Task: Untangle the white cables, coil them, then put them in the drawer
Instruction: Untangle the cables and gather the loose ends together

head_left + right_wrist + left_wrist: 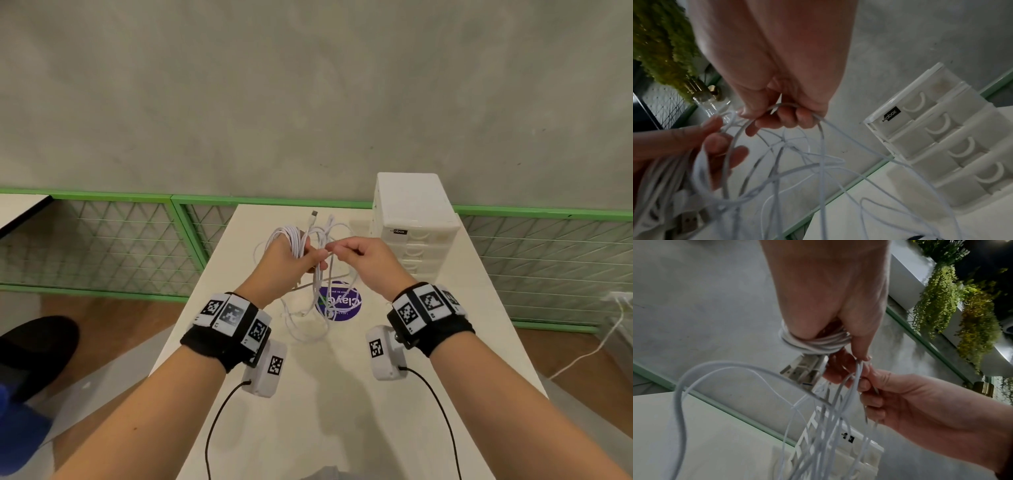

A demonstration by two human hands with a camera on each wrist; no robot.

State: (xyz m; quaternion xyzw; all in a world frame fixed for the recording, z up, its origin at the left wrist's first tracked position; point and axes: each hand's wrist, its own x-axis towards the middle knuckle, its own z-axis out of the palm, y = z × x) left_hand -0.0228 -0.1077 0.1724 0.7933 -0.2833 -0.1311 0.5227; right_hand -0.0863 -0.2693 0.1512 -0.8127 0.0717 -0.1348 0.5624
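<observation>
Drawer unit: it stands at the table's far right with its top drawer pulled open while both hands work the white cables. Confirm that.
Not quite. The drawer unit does stand at the far right of the table, and the left hand and right hand both hold the white cables. But the top drawer is closed, like the others; the right wrist view shows all the fronts flush.

An office-like or café-like indoor space – bare concrete wall (308, 85), green mesh railing (102, 240), hanging plants (941, 296), wooden floor (113, 329), a white surface (342, 394) with a small drawer unit (416, 219)

fingers (795, 118) around white cable (824, 162)
</observation>
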